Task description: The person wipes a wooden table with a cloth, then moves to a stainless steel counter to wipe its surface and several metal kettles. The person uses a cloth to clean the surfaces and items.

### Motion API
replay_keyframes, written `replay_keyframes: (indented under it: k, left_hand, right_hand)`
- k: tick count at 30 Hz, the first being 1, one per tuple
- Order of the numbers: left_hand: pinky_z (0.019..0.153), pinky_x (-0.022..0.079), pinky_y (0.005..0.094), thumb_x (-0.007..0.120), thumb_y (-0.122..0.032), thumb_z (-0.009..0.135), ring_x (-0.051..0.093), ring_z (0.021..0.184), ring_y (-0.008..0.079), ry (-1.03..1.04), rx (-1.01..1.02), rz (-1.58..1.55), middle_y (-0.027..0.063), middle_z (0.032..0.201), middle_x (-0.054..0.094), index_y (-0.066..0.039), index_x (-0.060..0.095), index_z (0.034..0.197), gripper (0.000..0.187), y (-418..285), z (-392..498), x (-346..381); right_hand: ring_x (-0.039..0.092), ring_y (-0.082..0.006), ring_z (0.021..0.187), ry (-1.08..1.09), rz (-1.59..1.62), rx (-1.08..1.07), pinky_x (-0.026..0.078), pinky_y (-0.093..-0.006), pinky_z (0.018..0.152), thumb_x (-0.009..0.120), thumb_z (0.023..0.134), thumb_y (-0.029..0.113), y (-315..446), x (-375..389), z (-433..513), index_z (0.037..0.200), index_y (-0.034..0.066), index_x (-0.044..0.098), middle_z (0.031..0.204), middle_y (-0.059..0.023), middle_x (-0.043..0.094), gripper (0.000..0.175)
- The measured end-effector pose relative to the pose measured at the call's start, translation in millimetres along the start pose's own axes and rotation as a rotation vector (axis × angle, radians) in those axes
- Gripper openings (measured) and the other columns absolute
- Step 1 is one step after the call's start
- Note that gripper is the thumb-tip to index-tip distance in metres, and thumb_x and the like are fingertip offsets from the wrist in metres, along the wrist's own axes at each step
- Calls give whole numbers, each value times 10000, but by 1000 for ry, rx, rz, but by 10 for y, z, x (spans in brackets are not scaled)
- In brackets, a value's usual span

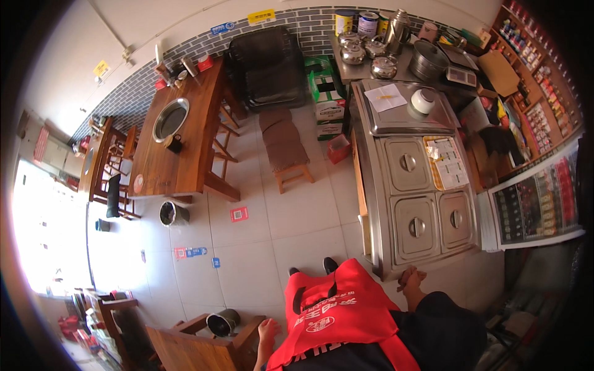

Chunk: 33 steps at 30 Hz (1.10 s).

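Observation:
My right hand [411, 279] hangs by the near end of a stainless steel food counter [387, 266], its fingers curled; whether it touches the counter or holds anything cannot be told. Low beside my red apron [343, 306], near a wooden armchair [199, 348], my left hand [270, 330] has its fingers loosely bent and nothing visible in it. Lidded steel pans [416, 228] are set into the counter. At its far end a white bowl [422, 101] and a paper with a pencil [384, 97] rest on a steel cover. More printed sheets [448, 162] lie on a yellow checked cloth.
A wooden table [153, 162] with a round inset pot stands at the left. Ahead are a padded bench [283, 139], a black armchair [267, 67] and a red bin [338, 149]. Waste bins [174, 214] stand on the floor. Steel kettles [384, 67] and a glass-door fridge [538, 199] are at the right.

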<state>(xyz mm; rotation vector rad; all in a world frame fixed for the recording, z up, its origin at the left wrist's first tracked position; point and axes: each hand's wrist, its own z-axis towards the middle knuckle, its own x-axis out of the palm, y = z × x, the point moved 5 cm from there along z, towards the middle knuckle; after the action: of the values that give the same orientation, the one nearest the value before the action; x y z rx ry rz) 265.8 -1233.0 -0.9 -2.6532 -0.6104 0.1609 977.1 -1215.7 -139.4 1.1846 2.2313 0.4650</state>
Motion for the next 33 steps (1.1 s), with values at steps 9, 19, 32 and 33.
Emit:
replay_keyframes:
  k: [9,19,32,33]
  left_hand:
    - [711,637,444,663,-288,1082,776,945,338,-44,81,285,155,1142,721,-19,620,1317,360,-1830,1089,-116]
    - [640,595,424,632,-249,1059,763,843,294,31,-76,279,111,1055,726,-67,665,1268,279,-3133,1931,-798]
    - [755,641,443,669,-314,1079,771,985,322,-34,201,193,166,1211,731,-42,617,1325,371,-4186,2464,-1030]
    - [713,632,418,680,-303,1065,767,929,291,-40,162,162,140,1143,741,-36,641,1305,362,-4048,2440,-1028]
  right_hand:
    - [554,-292,502,21,82,-213,450,-512,371,538,1110,481,-246,565,-970,1029,166,476,650,-98,566,331]
    - [458,-177,496,589,7,139,396,-405,473,517,1119,385,-127,3042,-2547,811,177,579,659,-22,521,377]
    - [601,-212,490,825,-296,-88,392,-386,384,728,966,107,788,4580,-3249,1167,17,669,762,-122,682,228]
    - [590,-211,469,816,-275,-69,388,-389,376,751,965,133,753,4518,-3160,1176,19,667,762,-126,686,254]
